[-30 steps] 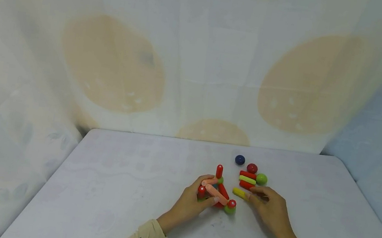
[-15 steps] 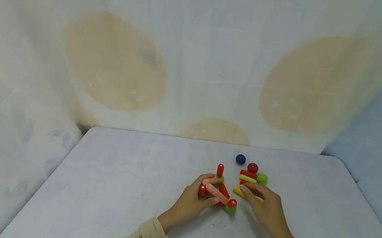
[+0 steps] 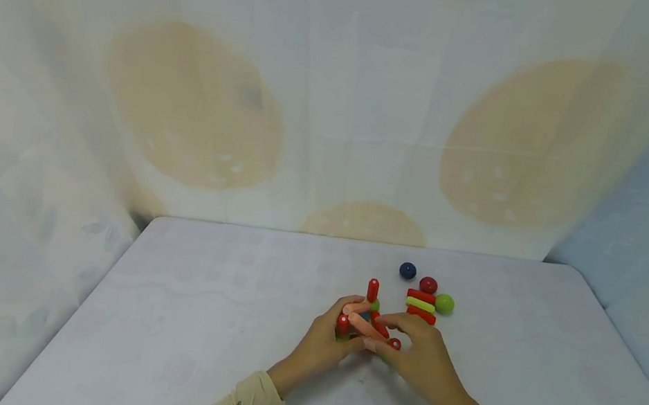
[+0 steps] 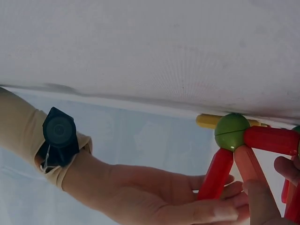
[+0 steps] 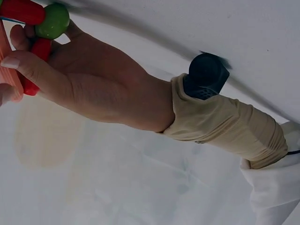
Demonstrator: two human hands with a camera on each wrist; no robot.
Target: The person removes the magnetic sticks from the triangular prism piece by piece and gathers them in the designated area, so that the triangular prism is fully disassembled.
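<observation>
Right hand (image 3: 415, 356) now joins left hand (image 3: 325, 343) gripping rod frame (image 3: 368, 321).

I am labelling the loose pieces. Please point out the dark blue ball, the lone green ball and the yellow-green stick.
dark blue ball (image 3: 407, 270), head view, centre of the ball.
green ball (image 3: 444, 304), head view, centre of the ball.
yellow-green stick (image 3: 420, 304), head view, middle of its length.

Left hand (image 3: 321, 342) and right hand (image 3: 417, 360) both gripping a stick-and-ball toy (image 3: 369, 314) between them. Beyond right hand on counter (image 3: 187, 322): loose sticks (image 3: 421, 305), green ball (image 3: 444, 304), red ball (image 3: 428, 285), blue ball (image 3: 407, 270).
</observation>
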